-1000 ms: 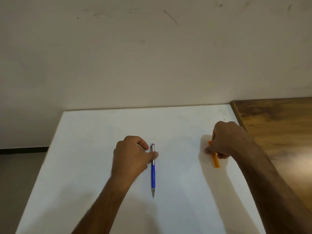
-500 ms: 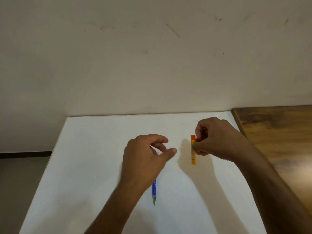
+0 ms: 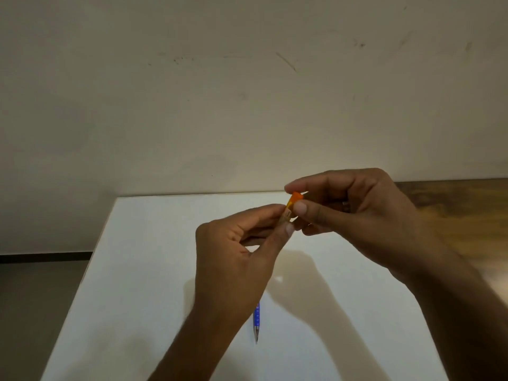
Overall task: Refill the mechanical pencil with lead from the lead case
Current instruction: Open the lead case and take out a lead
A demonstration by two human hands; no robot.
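With both hands pinched on it, the orange lead case (image 3: 293,206) is held in the air above the far part of the white table (image 3: 154,243).

Case: small, thin plastic tube, surely very light and fairly stiff, smooth enough to slip; cap end points up and right. Right hand (image 3: 354,213) has thumb and forefinger closed together on the orange cap end; left hand (image 3: 242,251) has fingertips clamped on the lower body. A good split, I judge: body held still, cap worked off with a light pull. The leads inside would be brittle and prone to spill, so keep the opening tilted upward. Mechanical pencil (image 3: 257,323), blue barrel with metal tip pointing near, lies on the table below the left wrist, partly hidden, untouched. Wooden surface (image 3: 461,204) adjoins at far right.
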